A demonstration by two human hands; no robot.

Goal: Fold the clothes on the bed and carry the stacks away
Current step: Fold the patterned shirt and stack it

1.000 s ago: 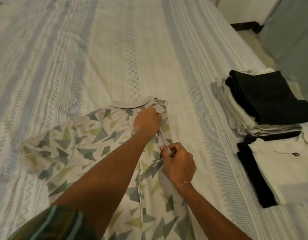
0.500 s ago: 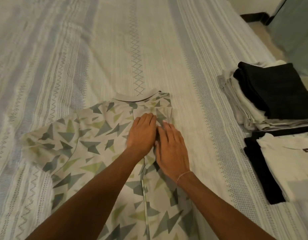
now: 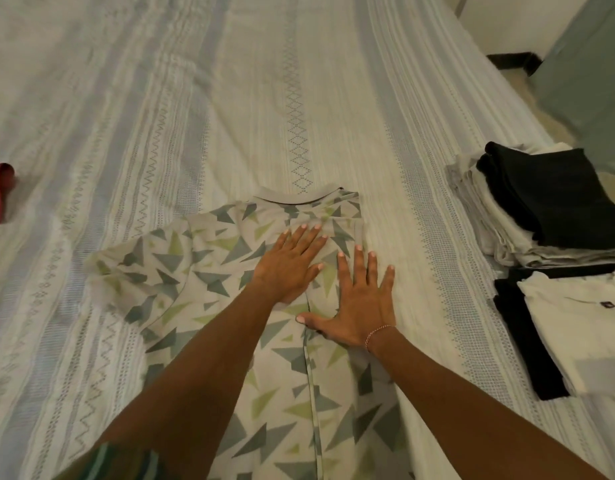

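Pressing flat on the patterned shirt — left hand and right hand are both lying open, fingers straight, palms down just below the collar. Shirt is lying spread on the bed, right side already folded inward, left sleeve sticking out. Step in hand looks like smoothing the first fold. Next move is probably calling for folding the left sleeve in, then doubling the body up. Finished stacks are sitting near the bed's right edge — well apart from the shirt, not yet carried.
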